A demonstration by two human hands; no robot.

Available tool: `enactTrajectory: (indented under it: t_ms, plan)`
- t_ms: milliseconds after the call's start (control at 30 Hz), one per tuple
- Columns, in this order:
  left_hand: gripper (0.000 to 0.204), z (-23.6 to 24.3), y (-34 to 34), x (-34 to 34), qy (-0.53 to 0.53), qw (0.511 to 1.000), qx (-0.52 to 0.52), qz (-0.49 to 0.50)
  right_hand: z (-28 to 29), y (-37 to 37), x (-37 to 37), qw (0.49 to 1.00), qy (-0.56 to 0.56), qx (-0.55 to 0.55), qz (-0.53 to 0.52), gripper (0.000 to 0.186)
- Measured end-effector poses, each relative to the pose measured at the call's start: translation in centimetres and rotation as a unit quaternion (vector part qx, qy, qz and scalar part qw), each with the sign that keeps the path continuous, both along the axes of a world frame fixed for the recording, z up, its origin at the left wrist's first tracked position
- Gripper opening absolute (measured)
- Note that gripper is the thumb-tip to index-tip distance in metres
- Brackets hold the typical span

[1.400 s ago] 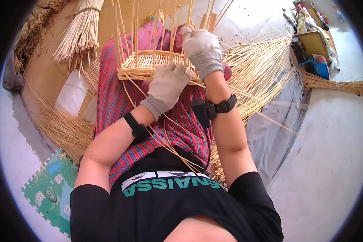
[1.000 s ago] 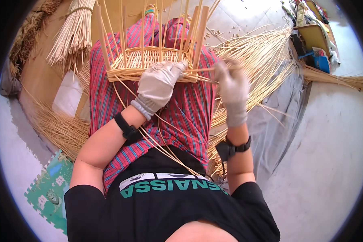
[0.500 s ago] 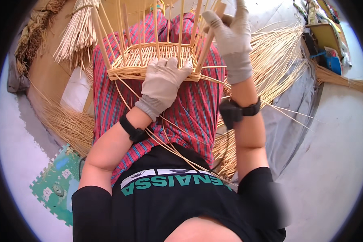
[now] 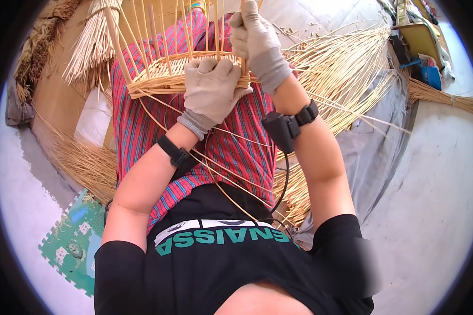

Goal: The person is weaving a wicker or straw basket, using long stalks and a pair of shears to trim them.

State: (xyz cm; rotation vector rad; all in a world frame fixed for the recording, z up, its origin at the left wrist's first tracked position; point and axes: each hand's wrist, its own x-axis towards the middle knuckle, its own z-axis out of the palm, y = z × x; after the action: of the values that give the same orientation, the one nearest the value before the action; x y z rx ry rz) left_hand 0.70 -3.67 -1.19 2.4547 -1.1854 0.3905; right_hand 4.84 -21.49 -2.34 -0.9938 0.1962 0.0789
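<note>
A half-woven wicker basket [image 4: 160,85] rests on my lap, with thin upright stakes and thicker corner posts rising from its base. My gloved left hand [image 4: 207,86] is closed over the near edge of the base, its fingertips folded inside. At the near right corner, my gloved right hand [image 4: 257,44] wraps round a thick corner post [image 4: 244,66]; the top of that post passes out of the picture. Several loose wicker strands [image 4: 228,170] trail from the near edge, some down across my lap and others out to the right.
Spread wicker rods [image 4: 341,73] lie on grey sheeting [image 4: 376,142] to the right. More rods [image 4: 84,163] lie at left, near a green foam mat [image 4: 71,244]. A tied bundle [image 4: 92,52] stands far left. A blue dustpan-like item [image 4: 431,73] sits far right.
My right hand has come left and down from its raised, looser pose and closed round the corner post. The basket and my left hand have shifted slightly left.
</note>
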Motion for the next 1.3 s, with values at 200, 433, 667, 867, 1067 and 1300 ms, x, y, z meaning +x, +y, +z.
enactTrajectory:
  t_ms: [200, 433, 667, 867, 1067, 1300]
  plan:
    - [0.033, -1.2, 0.6, -0.2, -0.009, 1.000, -0.010, -0.002, 2.1, 6.0, 0.6, 0.853, -0.012, -0.416, -0.314, 0.047]
    - [0.030, -0.3, 1.0, -0.3, 0.004, 1.000, -0.012, -0.011, 4.6, 3.1, -3.3, 0.888, 0.033, -0.443, -0.116, 0.032]
    - [0.047, 2.6, 1.2, -1.6, 0.052, 0.997, 0.049, 0.000, 4.6, -0.3, -13.4, 0.500, -0.198, -0.842, 0.045, 0.050]
    - [0.064, -0.5, -0.3, 0.8, 0.384, 0.916, -0.113, -0.039, 4.9, -1.9, -12.0, 0.614, -0.205, -0.758, 0.079, 0.020]
    - [0.052, 1.9, -0.4, 1.5, 0.537, 0.831, -0.129, -0.069, 5.3, -4.0, -11.9, 0.800, -0.053, -0.582, 0.132, 0.022]
    - [0.043, 1.8, -0.2, 1.6, 0.548, 0.816, -0.156, -0.098, 7.0, -3.9, -11.2, 0.771, 0.034, -0.631, 0.080, 0.033]
